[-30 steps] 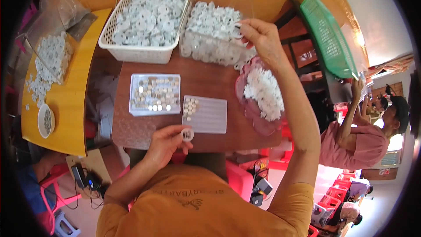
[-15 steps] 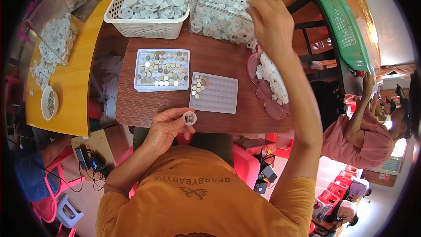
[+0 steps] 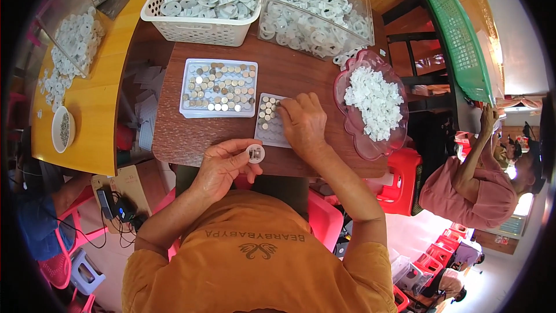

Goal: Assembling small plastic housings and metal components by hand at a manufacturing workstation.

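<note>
My left hand (image 3: 223, 165) pinches a small round white plastic part (image 3: 256, 153) with metal pieces inside, held just in front of the table edge. My right hand (image 3: 307, 122) is over a pale grey tray (image 3: 271, 137) with moulded pockets. Its thumb and fingers come together beside the silver button cells (image 3: 267, 110) there; what they pinch, if anything, is hidden. Part of that tray lies under the hand. To its left, a stack of similar trays (image 3: 191, 111) carries many more button cells (image 3: 223, 90).
A pink scalloped dish (image 3: 359, 130) of small white pieces stands at right. Behind are a white basket (image 3: 202, 31) and a clear bin (image 3: 324, 26), both full of round white parts. A bowl (image 3: 56, 133) sits on the yellow table (image 3: 98, 133). Another person (image 3: 472, 179) is at right.
My right hand has come down from the clear bin at the back right to the pocketed tray. My left hand still holds the round part in nearly the same place.
</note>
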